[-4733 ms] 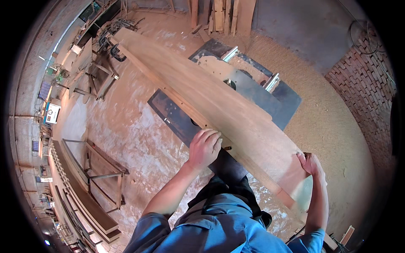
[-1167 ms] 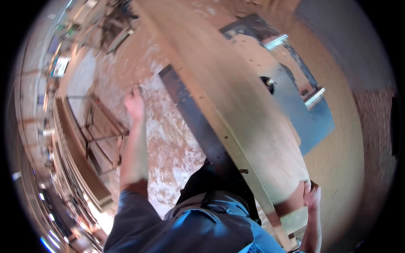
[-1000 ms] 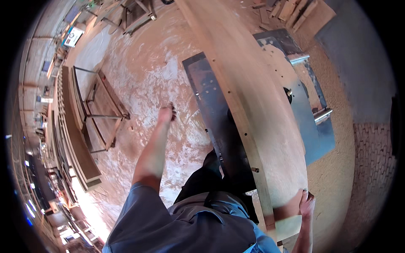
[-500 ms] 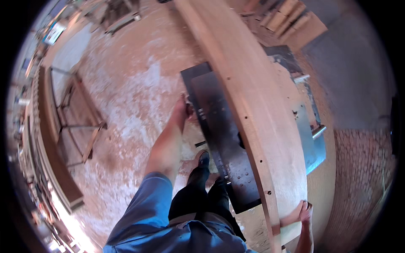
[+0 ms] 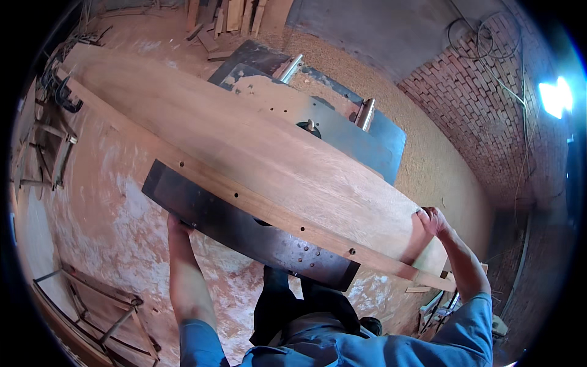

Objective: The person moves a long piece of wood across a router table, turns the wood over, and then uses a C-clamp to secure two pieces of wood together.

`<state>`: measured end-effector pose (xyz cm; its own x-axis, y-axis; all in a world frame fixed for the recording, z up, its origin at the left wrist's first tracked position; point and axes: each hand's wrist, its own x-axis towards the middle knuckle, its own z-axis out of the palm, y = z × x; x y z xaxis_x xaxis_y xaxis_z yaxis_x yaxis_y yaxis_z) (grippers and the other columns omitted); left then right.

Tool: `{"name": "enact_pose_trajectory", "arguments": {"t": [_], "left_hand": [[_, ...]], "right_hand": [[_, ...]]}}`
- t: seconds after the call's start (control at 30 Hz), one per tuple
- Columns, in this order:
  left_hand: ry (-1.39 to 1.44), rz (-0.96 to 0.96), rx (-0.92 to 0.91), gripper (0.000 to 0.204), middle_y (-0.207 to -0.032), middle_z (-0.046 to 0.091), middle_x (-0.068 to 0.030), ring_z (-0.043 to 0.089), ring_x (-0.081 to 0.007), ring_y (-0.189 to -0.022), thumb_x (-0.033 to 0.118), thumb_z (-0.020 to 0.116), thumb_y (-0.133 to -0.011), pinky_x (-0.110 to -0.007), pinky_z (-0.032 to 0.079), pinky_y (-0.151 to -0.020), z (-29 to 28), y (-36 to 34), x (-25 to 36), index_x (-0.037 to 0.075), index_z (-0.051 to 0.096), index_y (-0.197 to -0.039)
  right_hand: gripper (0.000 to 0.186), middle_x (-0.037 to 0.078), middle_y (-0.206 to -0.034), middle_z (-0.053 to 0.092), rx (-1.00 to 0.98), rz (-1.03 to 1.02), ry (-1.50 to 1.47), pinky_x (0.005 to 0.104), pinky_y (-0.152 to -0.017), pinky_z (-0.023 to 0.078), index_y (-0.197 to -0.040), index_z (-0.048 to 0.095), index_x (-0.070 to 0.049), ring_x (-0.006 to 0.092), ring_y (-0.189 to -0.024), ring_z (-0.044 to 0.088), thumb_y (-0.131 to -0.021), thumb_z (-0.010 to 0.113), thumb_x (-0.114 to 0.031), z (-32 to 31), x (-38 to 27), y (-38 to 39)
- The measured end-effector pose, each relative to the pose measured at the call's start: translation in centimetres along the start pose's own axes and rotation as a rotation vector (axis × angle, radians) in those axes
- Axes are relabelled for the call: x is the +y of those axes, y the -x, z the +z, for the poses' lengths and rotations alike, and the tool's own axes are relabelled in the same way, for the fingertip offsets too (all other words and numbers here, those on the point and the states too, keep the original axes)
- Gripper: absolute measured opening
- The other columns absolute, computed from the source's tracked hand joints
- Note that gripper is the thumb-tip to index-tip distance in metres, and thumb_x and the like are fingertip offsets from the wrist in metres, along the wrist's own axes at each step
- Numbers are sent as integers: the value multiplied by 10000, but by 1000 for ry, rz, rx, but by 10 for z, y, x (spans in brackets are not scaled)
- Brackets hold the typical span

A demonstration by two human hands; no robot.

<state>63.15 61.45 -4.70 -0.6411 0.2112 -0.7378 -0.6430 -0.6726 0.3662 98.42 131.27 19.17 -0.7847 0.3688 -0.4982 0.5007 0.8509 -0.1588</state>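
A long wooden panel with several small holes along its near edge lies across a dark metal machine table. At the panel's right end, my right hand grips the far edge, thumb on the top face. Below the table's near edge is my left hand, its fingers mostly hidden at the metal rim. Just beyond the panel's far edge, a small round fitting sits in the machine's sawdust-dusted surface.
Two shiny metal cylinders stand on the machine's far side. Loose wooden pieces lie on the floor at the back. A brick wall and a bright lamp are at right. Frames stand at lower left.
My view has turned to the right, so the panel now runs across the picture. The right hand still holds its end; the left hand remains by the table's near edge.
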Motion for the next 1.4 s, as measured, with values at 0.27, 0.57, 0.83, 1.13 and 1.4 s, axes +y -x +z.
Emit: {"name": "enact_pose_trajectory", "arguments": {"t": [0.27, 0.57, 0.83, 1.13, 1.4], "left_hand": [[-109, 96, 45, 499, -1323, 655, -118, 639, -321, -1195, 408, 531, -1018, -495, 531, -1027, -31, -21, -13, 88, 571, -1398], [-758, 504, 797, 452, -1156, 720, -149, 666, -273, -1085, 288, 565, -996, -397, 511, -922, -8, 20, 39, -55, 633, -1283], [-802, 972, 415, 534, -1353, 630, -162, 573, -235, -1262, 276, 607, -1008, -345, 416, -1072, 159, 143, -11, -81, 525, -1396], [-955, 899, 403, 720, -1463, 448, -215, 474, -261, -1322, 146, 683, -963, -359, 363, -1134, 253, 230, -198, -109, 289, -1510], [-1222, 826, 546, 1107, -1555, 204, -338, 318, -393, -1438, 176, 805, -850, -448, 327, -1191, 299, 237, -250, -147, 8, -1548]], "right_hand": [[627, 302, -1045, 685, -22, 13, -31, 479, -883, 527, -1111, 735, -23, 475, -1041, 648, -967, 453, -564, -4, -12, 8], [614, 278, -1045, 696, -59, -1, -33, 479, -878, 531, -1108, 744, -50, 462, -1024, 655, -974, 446, -570, -12, -23, -1], [644, 260, -981, 709, -50, -5, -89, 487, -846, 539, -1085, 760, -85, 462, -980, 667, -974, 439, -632, -19, -27, 5], [749, 259, -837, 707, -65, -6, -76, 505, -771, 553, -996, 758, -49, 450, -872, 697, -953, 434, -723, -24, -35, 8], [673, 242, -778, 686, -43, -125, -231, 514, -733, 541, -930, 718, -39, 448, -815, 689, -948, 505, -678, -28, -24, 11]]}}
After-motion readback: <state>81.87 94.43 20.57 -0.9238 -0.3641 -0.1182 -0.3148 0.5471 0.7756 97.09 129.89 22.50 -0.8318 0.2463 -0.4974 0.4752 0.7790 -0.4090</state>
